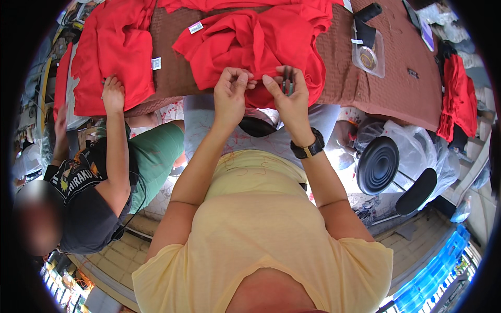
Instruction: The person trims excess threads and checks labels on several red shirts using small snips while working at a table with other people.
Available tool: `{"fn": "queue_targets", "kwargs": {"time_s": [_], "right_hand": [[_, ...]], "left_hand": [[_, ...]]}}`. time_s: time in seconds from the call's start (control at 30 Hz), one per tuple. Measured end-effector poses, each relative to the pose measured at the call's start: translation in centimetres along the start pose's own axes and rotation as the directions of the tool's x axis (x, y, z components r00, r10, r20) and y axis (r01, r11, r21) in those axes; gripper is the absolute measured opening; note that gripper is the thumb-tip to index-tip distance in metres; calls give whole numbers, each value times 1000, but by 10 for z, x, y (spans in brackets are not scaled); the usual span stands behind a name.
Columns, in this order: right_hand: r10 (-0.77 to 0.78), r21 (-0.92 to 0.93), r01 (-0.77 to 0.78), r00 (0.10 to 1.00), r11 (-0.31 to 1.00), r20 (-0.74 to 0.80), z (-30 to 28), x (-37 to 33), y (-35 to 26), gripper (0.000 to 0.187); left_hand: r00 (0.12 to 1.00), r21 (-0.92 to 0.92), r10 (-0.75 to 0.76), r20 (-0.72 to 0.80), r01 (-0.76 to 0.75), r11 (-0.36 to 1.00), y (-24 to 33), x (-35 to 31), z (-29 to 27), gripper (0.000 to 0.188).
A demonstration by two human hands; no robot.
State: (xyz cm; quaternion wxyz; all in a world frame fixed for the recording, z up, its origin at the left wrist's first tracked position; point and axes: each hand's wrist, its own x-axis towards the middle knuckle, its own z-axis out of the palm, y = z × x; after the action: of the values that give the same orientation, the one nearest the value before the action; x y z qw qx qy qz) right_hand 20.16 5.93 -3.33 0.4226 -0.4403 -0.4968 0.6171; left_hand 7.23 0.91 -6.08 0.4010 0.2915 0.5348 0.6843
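A red garment (248,44) lies bunched on the brown-covered table (169,68) in front of me, its near edge hanging over my lap. My left hand (232,94) is closed at that edge, thumb and fingertips pinched together on the red cloth. Close beside it, my right hand (292,101) curls round small thread snips (287,87), dark with a greenish part, mostly hidden by the fingers. Its thumb and index fingertip are near the same edge. A white label (195,27) shows on the garment's upper left. Red thread scraps lie on my shirt and lap.
At my left a co-worker's hand (113,95) rests on another red garment (117,44). A clear plastic tray (374,65) holds a tape roll at the table's right. Beyond the table edge stand a black stool (378,165), plastic bags (409,143) and hanging red cloth (458,96).
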Motion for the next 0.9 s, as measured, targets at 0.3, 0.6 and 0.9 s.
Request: {"fn": "queue_targets", "kwargs": {"time_s": [0.3, 0.6, 0.9], "right_hand": [[149, 342, -141, 989, 929, 1, 6, -3, 4, 32], [178, -49, -171, 961, 984, 210, -12, 0, -11, 27], [193, -394, -52, 925, 917, 327, -6, -2, -8, 50]], "left_hand": [[999, 206, -49, -12, 51, 977, 1, -4, 2, 14], [1000, 204, -1, 3, 0, 979, -5, -5, -4, 9], [999, 122, -25, 44, 20, 992, -2, -7, -7, 8]]}}
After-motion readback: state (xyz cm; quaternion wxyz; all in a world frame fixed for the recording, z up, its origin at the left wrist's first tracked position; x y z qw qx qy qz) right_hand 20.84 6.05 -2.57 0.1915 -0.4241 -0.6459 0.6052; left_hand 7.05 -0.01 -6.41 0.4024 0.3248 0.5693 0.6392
